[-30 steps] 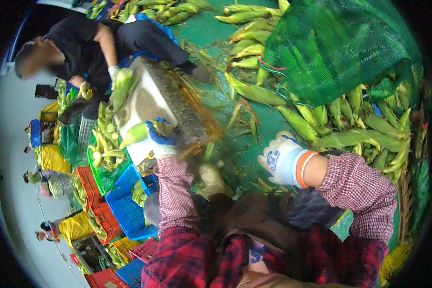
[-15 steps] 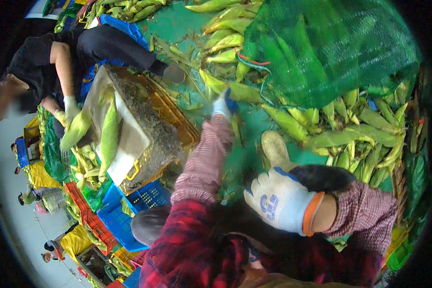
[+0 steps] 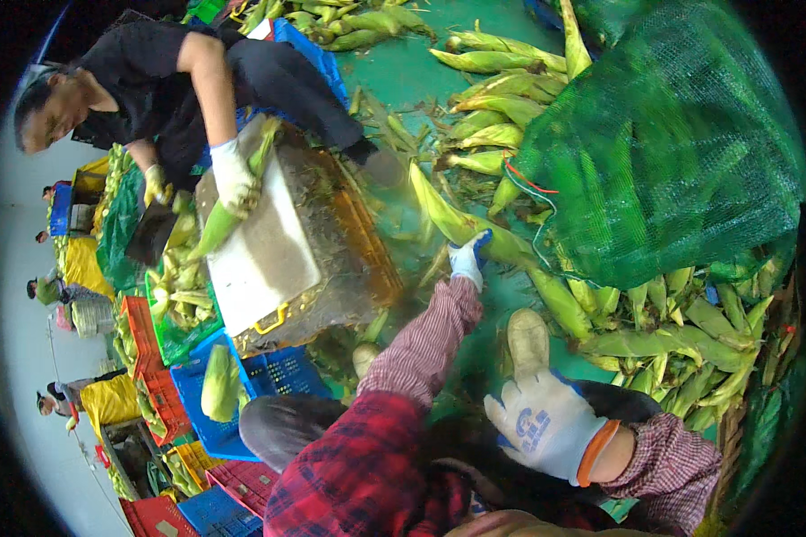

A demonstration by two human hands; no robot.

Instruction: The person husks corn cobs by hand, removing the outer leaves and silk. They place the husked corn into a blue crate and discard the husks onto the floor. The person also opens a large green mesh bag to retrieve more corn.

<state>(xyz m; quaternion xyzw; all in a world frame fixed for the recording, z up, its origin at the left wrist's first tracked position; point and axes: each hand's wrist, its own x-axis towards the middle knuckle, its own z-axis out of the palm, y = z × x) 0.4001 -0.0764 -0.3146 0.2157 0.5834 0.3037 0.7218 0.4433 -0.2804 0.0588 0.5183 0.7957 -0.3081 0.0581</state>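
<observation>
- A co-worker in black [image 3: 143, 72] on the left presses a husked ear onto a white board [image 3: 264, 246] atop an orange crate [image 3: 367, 259]; blue crates [image 3: 269, 376] stand below.
- The left hand [image 3: 467, 258], gloved, reaches out to the corn ear [image 3: 461, 219] lying on the green floor [image 3: 403, 76] beside the green net sack [image 3: 672, 152]. Its fingers curl onto the ear's lower end; whether they grip it yet, I cannot tell.
- The ear looks firm, moderately heavy, with loose, slick husk; I judge a hold around the thick middle is safest.
- The right hand [image 3: 546, 421], gloved, rests open and empty near the knee.
</observation>
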